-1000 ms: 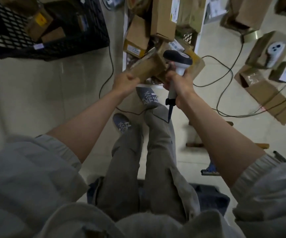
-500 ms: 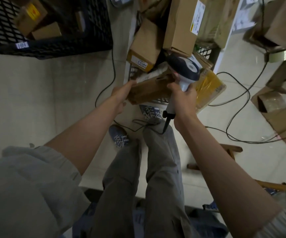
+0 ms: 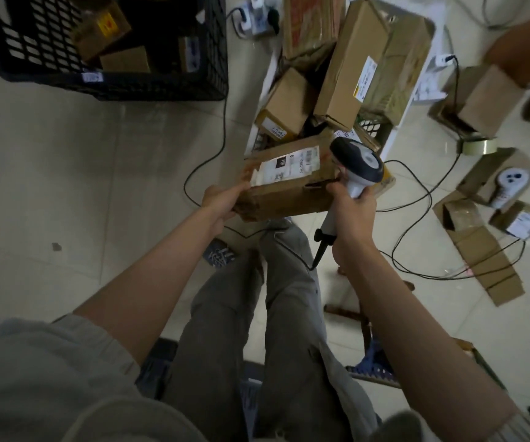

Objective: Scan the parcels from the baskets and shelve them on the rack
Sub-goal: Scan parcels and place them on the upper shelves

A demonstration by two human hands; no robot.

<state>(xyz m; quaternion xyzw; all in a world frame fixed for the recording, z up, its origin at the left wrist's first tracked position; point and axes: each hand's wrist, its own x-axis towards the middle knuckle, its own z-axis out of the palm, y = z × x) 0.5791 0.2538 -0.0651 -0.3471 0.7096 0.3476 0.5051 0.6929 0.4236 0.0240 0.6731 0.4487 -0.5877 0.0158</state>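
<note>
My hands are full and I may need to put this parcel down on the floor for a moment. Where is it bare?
The widest bare patch is the tile on the left, bordered by the black crate above and the left hand. The right side is crowded: cables, flattened cardboard, a tape roll and loose boxes. The white basket ahead is heaped.

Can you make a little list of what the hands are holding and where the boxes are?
left hand: holds the left end of a brown parcel, white label up
right hand: grips a scanner beside the parcel's right end
white basket: piled with boxes
black basket: some boxes inside
floor: cables, a tape roll, loose boxes at the right
</note>
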